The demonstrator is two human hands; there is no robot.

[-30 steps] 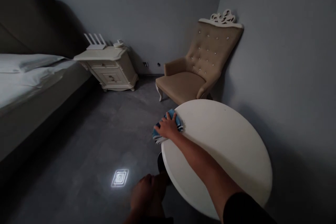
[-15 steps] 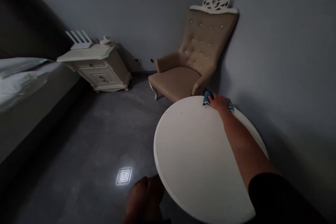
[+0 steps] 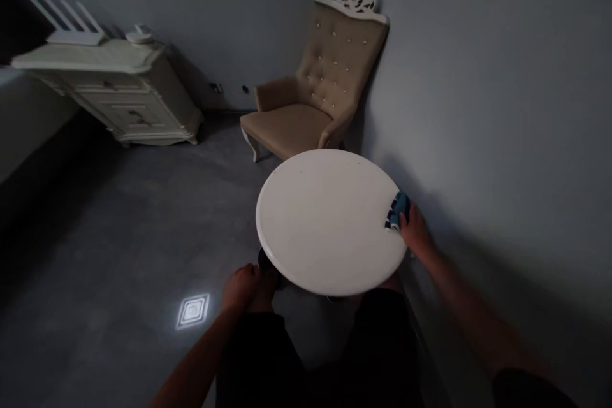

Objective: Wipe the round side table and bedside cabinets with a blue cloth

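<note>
Gray walls frame a tan armchair and a round white tabletop. At the tabletop's right edge, a person's right hand has its grip closed on a folded blue cloth; the left hand rests at a knee, its grip unclear. Dark specks near the far rim suggest wiping is only partly done. No brands or writing are legible.

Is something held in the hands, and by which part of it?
The right hand holds the blue cloth by its outer side; the left hand shows nothing held.
</note>
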